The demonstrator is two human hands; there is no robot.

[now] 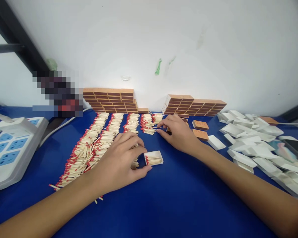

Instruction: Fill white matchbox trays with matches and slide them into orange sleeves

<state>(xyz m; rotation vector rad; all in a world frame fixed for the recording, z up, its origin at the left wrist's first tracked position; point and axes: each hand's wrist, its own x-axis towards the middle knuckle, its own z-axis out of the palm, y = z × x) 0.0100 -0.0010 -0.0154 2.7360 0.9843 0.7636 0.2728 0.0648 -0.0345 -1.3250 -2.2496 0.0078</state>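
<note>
Bracketing the left end of a small white tray, the left hand has its thumb and fingers well parted; contact cannot be told. The tray sits on the blue worktop, holding red-tipped matches. The right hand's fingers nearly meet beside a match pile; any grip is unclear. Stacked matchboxes stand behind, against the wall.

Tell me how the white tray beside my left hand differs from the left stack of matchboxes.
The white tray is open, showing matches; the left stack hides any contents. The tray is one white piece; the stack is many orange-brown boxes. Both rest on the blue table.
</note>
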